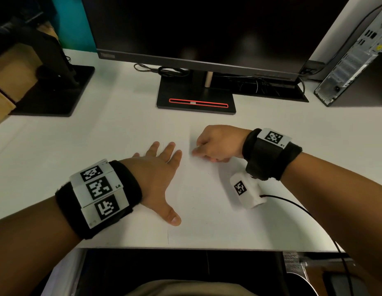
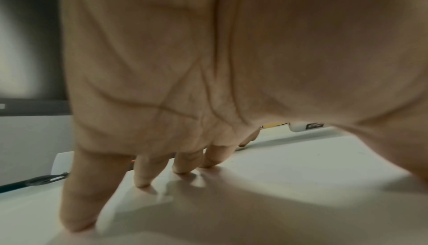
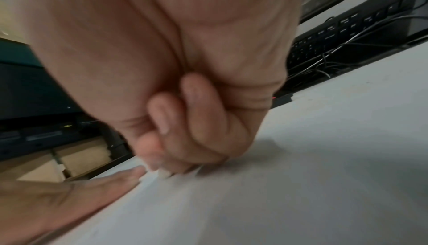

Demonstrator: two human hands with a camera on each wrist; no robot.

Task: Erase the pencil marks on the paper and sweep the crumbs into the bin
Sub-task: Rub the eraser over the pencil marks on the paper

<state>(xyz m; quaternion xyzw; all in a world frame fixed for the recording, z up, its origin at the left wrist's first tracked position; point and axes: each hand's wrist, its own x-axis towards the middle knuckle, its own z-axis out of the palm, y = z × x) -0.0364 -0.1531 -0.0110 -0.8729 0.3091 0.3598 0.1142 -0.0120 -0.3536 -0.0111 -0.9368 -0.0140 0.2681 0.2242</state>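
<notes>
A white sheet of paper (image 1: 198, 189) lies on the white desk (image 1: 100, 133), with a few faint pencil specks on it. My left hand (image 1: 162, 159) lies flat on the paper's left part, fingers (image 2: 143, 175) spread and straight, pressing down. My right hand (image 1: 207, 150) is curled just right of it, and its fingertips (image 3: 159, 157) pinch a small white eraser (image 3: 163, 174) against the paper. The eraser is blurred and mostly hidden by the fingers. No crumbs are clear enough to make out.
A monitor stand (image 1: 196, 99) is behind the paper, with a keyboard (image 1: 271, 86) and cables under the screen. A black stand (image 1: 55, 90) sits at the left, a computer tower (image 1: 357, 67) at the right. The desk's front edge (image 1: 185, 246) is close; a dark round rim (image 1: 301, 283) shows below it.
</notes>
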